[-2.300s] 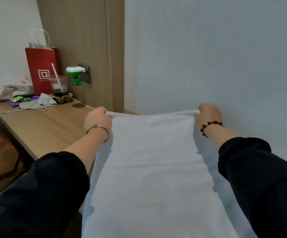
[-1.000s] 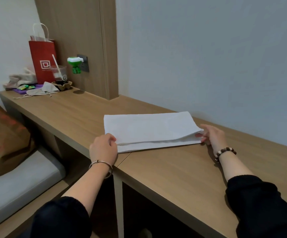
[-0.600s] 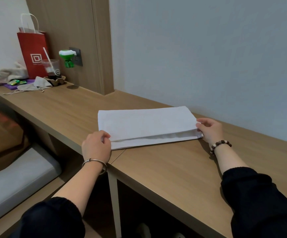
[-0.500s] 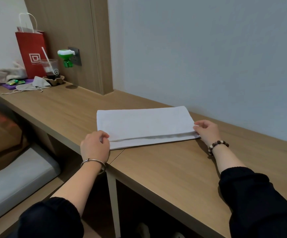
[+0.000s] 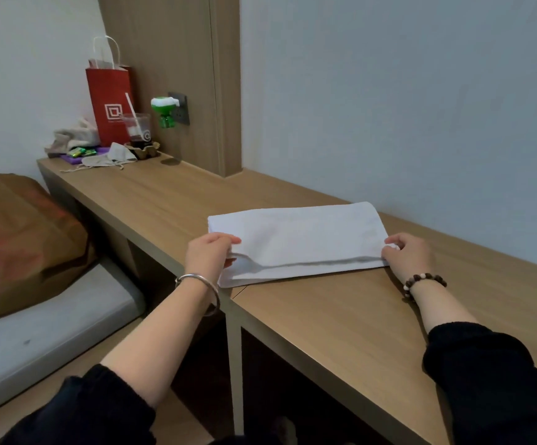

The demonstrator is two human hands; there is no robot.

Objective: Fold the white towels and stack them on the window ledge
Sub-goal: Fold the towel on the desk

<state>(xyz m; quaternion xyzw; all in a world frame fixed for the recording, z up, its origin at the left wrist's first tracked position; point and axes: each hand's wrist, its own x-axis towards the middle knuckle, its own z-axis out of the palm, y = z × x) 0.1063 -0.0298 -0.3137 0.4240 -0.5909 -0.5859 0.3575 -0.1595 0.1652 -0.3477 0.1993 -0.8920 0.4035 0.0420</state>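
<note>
Two hands pinch the folded white towel [image 5: 299, 239] on the ledge [image 5: 341, 316]: left hand [image 5: 207, 255], right hand [image 5: 406, 255]

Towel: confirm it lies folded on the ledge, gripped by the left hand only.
Wrong on the hands. In the head view the towel lies folded on the ledge, but both hands grip it: the left hand at its left end, the right hand at its right end.

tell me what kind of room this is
Likely a bedroom or guest room: a grey mattress lies low beside a long wooden ledge holding a white towel, with a red paper bag and drink cup at the ledge's far end.
</note>
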